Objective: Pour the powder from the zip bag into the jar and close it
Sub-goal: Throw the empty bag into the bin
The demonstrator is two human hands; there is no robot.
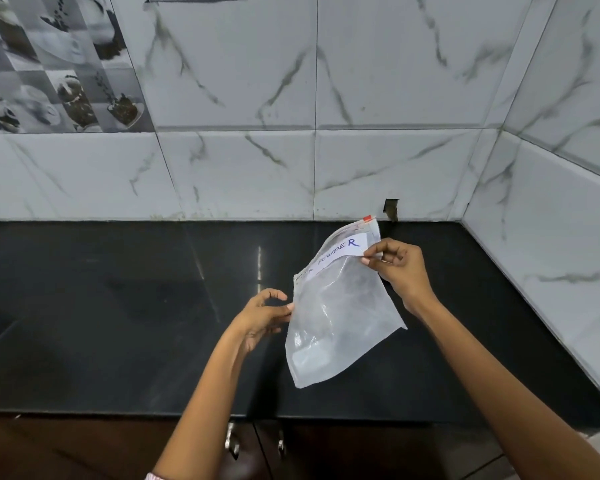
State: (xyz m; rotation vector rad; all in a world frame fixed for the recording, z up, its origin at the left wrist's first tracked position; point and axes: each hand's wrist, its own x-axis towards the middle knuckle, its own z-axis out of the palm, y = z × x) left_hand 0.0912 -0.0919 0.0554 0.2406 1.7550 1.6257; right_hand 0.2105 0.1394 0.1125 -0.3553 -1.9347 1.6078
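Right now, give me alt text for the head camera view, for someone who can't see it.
Two bare hands hold a clear zip bag labelled POWDER above a black countertop: the right hand pinches its top corner, the left hand touches its side edge. White marble-look wall tiles stand behind; no jar is visible.

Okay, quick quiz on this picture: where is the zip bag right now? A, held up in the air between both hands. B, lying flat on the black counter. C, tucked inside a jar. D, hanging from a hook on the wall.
A: the zip bag hangs above the black counter, pinched near its label by the right hand, with the left hand at its side edge.
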